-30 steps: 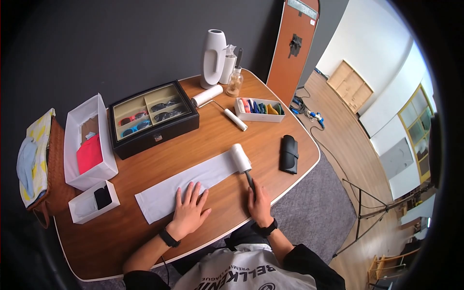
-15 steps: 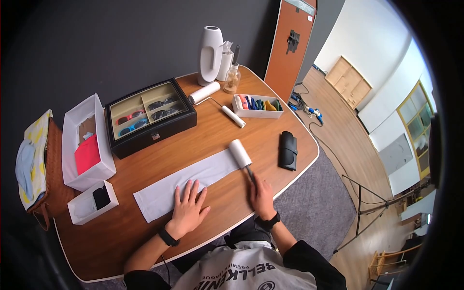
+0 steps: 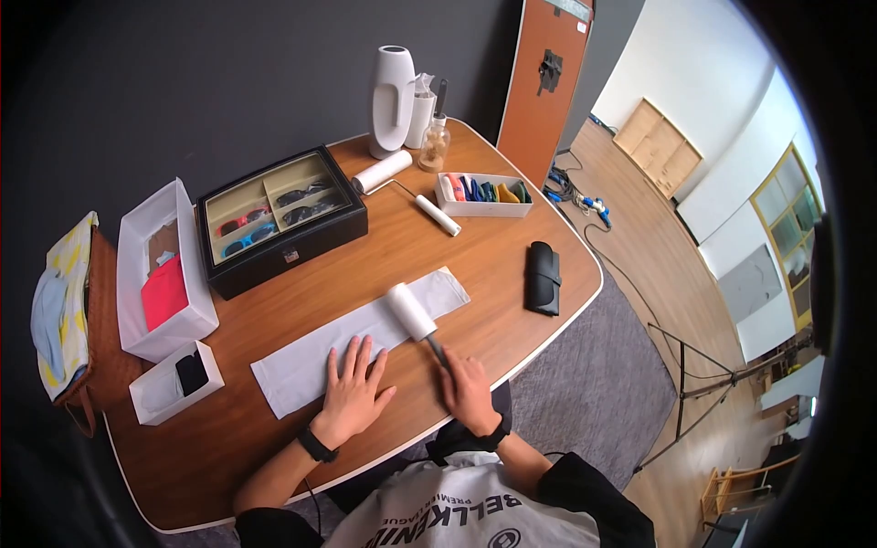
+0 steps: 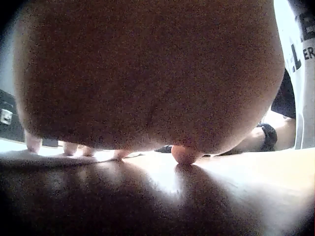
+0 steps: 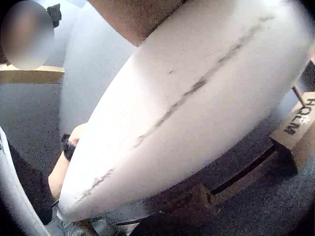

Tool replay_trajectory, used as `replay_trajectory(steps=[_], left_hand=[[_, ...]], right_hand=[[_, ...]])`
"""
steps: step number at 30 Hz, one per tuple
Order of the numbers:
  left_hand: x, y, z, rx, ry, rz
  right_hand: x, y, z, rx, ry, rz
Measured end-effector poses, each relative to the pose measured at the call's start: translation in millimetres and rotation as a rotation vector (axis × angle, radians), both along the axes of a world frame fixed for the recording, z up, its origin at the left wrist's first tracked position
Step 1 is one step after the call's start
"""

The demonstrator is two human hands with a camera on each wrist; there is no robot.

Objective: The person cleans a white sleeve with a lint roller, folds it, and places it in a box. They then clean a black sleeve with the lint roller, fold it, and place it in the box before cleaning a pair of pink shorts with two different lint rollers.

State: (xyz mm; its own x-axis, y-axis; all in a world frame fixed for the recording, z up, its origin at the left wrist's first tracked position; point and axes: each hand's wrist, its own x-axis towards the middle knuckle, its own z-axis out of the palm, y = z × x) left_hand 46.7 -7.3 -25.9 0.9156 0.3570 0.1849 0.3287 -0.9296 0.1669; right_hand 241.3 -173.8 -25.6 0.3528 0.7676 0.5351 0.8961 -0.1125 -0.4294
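Now the left grip [image 3: 353, 395], spread, touches one cloth [image 3: 297, 367]; the right grip [image 3: 470, 395] clasps one roller [image 3: 411, 312].

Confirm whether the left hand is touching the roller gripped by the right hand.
Apart. The head view shows it: a patch of pale cloth is visible between the left hand and the roller.

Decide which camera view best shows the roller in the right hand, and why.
The head view: there the white roller is plain to see over the pale cloth, its grey handle running into the right hand. Neither wrist view, left or right, shows it recognisably.
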Motion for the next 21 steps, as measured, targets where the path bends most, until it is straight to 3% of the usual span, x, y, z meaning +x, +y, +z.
replay_trajectory(steps=[6, 16, 21], left_hand=[[0, 1, 0, 0.016, 0.011, 0.008], [0, -1, -2, 0.031, -0.017, 0.010], [0, -1, -4, 0.042, -0.015, 0.017]], right_hand=[[8, 2, 3, -0.102, 0.003, 0.005], [81, -6, -5, -0.028, -0.027, -0.338], [51, -7, -8, 0.016, -0.016, -0.209]])
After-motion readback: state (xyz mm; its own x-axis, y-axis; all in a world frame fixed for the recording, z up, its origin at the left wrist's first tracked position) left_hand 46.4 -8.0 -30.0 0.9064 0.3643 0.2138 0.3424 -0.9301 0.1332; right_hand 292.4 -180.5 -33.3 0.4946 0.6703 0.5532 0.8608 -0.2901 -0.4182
